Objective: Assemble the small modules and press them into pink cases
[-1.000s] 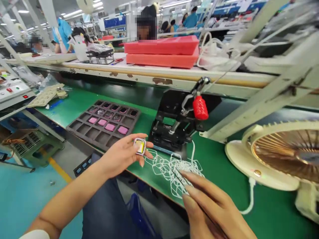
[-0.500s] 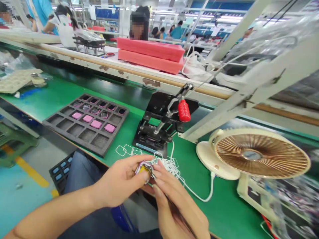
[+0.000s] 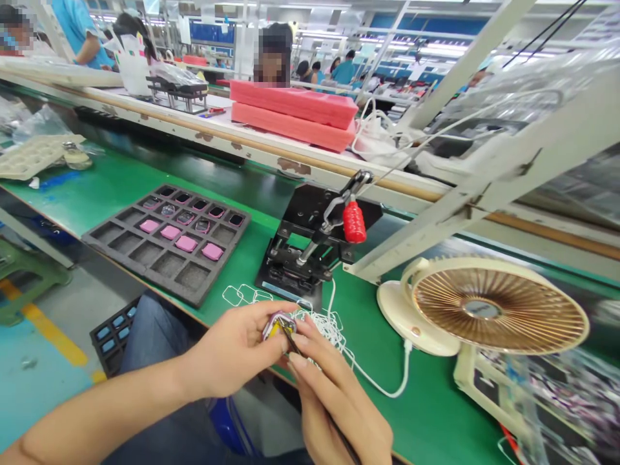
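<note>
My left hand (image 3: 232, 352) is closed round a small square part with a yellow face (image 3: 276, 325), held over the table's near edge. My right hand (image 3: 334, 400) pinches a thin dark tool (image 3: 290, 339) whose tip touches that part. Just behind both hands lies a tangle of white rectangular rings (image 3: 310, 316) on the green mat. A dark tray (image 3: 167, 239) with several pink parts and clear parts in its pockets lies to the left.
A black toggle press with a red handle (image 3: 353, 223) stands behind the rings. A cream desk fan (image 3: 484, 310) lies tilted at the right, its white cable (image 3: 387, 387) looping near my right hand. Pink foam trays (image 3: 295, 113) and other people are across the belt.
A second ago my hands were apart, the left showing the part, the right over the rings. They have come together and the tool tip now rests on the part.
</note>
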The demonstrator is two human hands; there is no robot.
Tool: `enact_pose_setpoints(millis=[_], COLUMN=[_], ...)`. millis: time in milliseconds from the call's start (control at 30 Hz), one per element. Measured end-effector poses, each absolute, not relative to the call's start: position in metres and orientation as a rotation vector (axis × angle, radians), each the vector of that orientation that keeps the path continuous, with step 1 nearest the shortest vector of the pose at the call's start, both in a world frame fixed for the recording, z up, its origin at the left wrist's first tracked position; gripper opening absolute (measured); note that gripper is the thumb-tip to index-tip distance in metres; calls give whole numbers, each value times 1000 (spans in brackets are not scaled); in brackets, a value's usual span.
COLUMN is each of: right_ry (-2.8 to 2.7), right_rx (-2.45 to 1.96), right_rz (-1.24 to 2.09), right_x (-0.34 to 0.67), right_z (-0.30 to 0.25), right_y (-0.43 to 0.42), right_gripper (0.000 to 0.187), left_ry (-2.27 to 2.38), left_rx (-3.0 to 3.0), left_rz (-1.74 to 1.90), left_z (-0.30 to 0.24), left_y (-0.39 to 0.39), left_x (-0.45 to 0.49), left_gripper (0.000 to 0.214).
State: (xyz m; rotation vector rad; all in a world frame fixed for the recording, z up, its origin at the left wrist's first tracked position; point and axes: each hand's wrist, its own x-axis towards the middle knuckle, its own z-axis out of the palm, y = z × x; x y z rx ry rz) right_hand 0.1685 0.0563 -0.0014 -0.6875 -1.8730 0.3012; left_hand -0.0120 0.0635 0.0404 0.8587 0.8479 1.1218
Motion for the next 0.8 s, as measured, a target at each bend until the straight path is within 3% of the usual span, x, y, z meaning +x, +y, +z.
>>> enact_pose_setpoints(millis=[300,500,800], right_ry=[-1770,-1568,-1314], right_rx=[-687,-733,-911], right_rz=[294,245,246], right_x=[169,163,172], right_z=[-31,-40,-38], right_y=[55,65,91], right_gripper=[53,44,20], left_ry=[750,574,794], left_rx=[608,393,365], left_rz=[1110,1116,1162], left_z=[24,14,-5], left_y=[66,73,94], left_x=[-9,-9,-6], left_gripper=[43,35,37])
